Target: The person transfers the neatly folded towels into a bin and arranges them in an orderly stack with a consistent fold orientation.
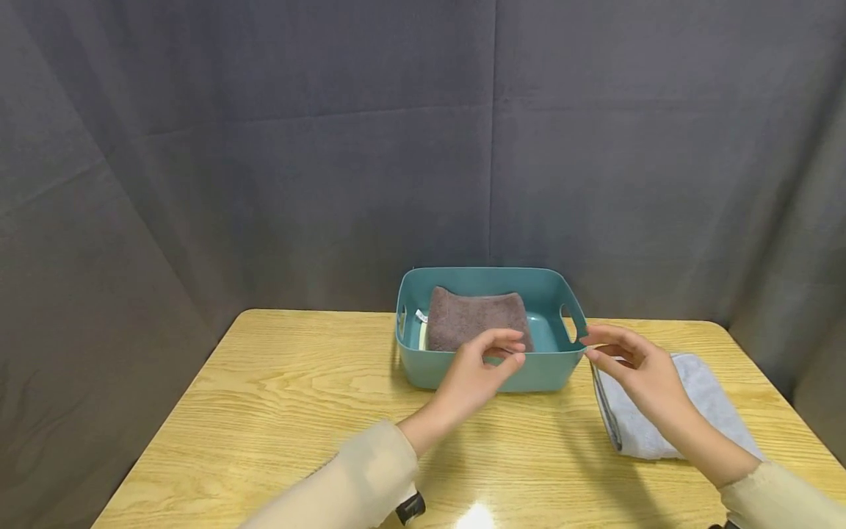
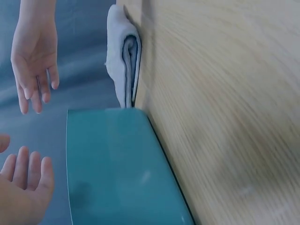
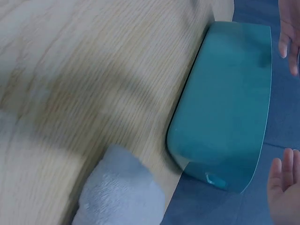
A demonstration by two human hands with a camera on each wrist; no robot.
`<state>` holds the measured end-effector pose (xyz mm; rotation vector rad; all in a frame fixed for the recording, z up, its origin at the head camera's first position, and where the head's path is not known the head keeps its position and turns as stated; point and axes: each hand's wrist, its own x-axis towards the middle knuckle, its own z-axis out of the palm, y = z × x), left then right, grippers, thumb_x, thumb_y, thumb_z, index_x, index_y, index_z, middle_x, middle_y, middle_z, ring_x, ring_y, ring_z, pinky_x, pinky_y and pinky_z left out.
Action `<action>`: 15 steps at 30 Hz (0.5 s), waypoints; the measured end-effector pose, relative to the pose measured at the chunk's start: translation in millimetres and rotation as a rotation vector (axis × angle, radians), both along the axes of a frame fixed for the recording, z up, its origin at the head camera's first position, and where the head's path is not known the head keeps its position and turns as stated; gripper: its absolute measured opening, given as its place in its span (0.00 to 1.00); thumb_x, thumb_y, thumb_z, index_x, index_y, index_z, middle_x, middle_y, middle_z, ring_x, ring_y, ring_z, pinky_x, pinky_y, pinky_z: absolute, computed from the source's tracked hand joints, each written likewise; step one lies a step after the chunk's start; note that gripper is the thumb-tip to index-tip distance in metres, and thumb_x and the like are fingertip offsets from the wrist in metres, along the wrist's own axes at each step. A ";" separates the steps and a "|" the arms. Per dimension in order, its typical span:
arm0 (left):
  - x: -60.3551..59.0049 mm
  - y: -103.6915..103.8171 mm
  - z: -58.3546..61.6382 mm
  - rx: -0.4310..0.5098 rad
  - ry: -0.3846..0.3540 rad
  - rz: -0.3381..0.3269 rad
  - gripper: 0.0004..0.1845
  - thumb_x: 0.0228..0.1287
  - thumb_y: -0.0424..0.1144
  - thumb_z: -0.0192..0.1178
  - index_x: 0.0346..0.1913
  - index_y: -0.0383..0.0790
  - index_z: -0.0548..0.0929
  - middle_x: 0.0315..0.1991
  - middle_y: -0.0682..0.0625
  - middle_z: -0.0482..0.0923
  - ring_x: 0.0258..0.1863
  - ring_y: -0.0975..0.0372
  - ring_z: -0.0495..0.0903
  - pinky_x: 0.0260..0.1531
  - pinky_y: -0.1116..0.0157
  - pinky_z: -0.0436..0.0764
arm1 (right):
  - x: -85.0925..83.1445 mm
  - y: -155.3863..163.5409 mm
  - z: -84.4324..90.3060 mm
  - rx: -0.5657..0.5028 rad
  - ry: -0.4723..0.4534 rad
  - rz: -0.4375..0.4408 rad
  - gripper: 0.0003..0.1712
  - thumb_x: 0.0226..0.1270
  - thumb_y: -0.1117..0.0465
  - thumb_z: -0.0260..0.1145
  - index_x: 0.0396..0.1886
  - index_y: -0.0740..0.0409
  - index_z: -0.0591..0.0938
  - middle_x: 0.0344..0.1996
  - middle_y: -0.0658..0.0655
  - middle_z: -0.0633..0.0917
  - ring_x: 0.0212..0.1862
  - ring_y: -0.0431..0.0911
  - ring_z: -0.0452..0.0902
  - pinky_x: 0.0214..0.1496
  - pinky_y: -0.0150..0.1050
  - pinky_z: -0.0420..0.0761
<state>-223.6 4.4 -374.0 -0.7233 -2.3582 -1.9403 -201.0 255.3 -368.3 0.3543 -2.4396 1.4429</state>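
Note:
A teal plastic basket point(image 1: 542, 372) stands at the back of the wooden table point(image 1: 264, 411), with a folded brown towel point(image 1: 472, 317) lying inside. My left hand point(image 1: 485, 361) hovers at the basket's near rim, fingers relaxed and holding nothing. My right hand point(image 1: 624, 358) hangs open beside the basket's right handle, above a folded pale grey towel point(image 1: 707, 408) lying flat on the table. In the left wrist view the basket wall point(image 2: 117, 168), the grey towel point(image 2: 124, 56) and both empty hands point(image 2: 35, 51) show. The right wrist view shows the basket point(image 3: 225, 103) and grey towel point(image 3: 119, 192).
Dark grey curtain point(image 1: 330, 147) closes off the back and sides. A small white tag point(image 1: 421, 316) shows beside the brown towel in the basket. The table's left half is bare wood.

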 end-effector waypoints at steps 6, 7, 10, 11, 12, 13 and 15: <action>5.7 7.6 -2.0 0.008 -0.013 -0.032 0.15 0.72 0.41 0.61 0.58 0.45 0.81 0.49 0.51 0.84 0.48 0.68 0.78 0.46 0.69 0.77 | 4.4 15.2 -4.5 0.018 -0.029 -0.056 0.20 0.71 0.57 0.66 0.61 0.54 0.79 0.45 0.39 0.85 0.44 0.29 0.79 0.44 0.21 0.75; 6.4 9.1 -2.7 0.013 -0.015 -0.038 0.15 0.72 0.41 0.60 0.58 0.45 0.82 0.49 0.51 0.83 0.48 0.68 0.78 0.45 0.69 0.77 | 5.3 17.7 -5.3 0.015 -0.030 -0.060 0.20 0.71 0.58 0.66 0.61 0.54 0.80 0.45 0.38 0.85 0.44 0.29 0.79 0.44 0.21 0.75; 8.9 14.3 -5.2 0.027 -0.022 -0.060 0.14 0.72 0.42 0.60 0.57 0.45 0.82 0.48 0.53 0.83 0.48 0.69 0.78 0.45 0.69 0.77 | 8.2 25.2 -7.5 -0.001 -0.032 -0.067 0.20 0.70 0.60 0.67 0.60 0.54 0.80 0.44 0.37 0.86 0.43 0.30 0.79 0.43 0.21 0.75; 10.0 16.0 -6.0 0.030 -0.025 -0.066 0.14 0.72 0.42 0.60 0.57 0.45 0.82 0.48 0.54 0.83 0.48 0.70 0.78 0.45 0.69 0.77 | 9.1 27.4 -8.0 -0.007 -0.031 -0.068 0.20 0.70 0.61 0.67 0.60 0.54 0.80 0.44 0.36 0.86 0.43 0.30 0.80 0.43 0.21 0.76; 11.0 17.5 -7.0 0.032 -0.023 -0.073 0.14 0.72 0.42 0.60 0.57 0.44 0.82 0.48 0.55 0.83 0.48 0.70 0.77 0.45 0.70 0.77 | 9.7 29.6 -8.4 -0.012 -0.033 -0.068 0.20 0.70 0.61 0.67 0.60 0.54 0.80 0.44 0.36 0.86 0.43 0.30 0.80 0.43 0.21 0.76; 11.9 19.2 -8.2 0.031 -0.025 -0.077 0.14 0.72 0.42 0.61 0.56 0.44 0.82 0.47 0.57 0.83 0.47 0.71 0.77 0.46 0.70 0.77 | 10.6 31.6 -9.0 -0.010 -0.036 -0.072 0.20 0.70 0.61 0.67 0.60 0.54 0.80 0.44 0.36 0.86 0.43 0.30 0.80 0.43 0.21 0.76; 13.9 22.8 -10.4 0.022 -0.033 -0.084 0.14 0.71 0.42 0.61 0.56 0.45 0.83 0.47 0.60 0.82 0.47 0.72 0.77 0.46 0.70 0.76 | 12.1 35.5 -10.4 -0.010 -0.040 -0.077 0.20 0.69 0.61 0.67 0.60 0.54 0.80 0.44 0.36 0.86 0.42 0.30 0.80 0.43 0.21 0.77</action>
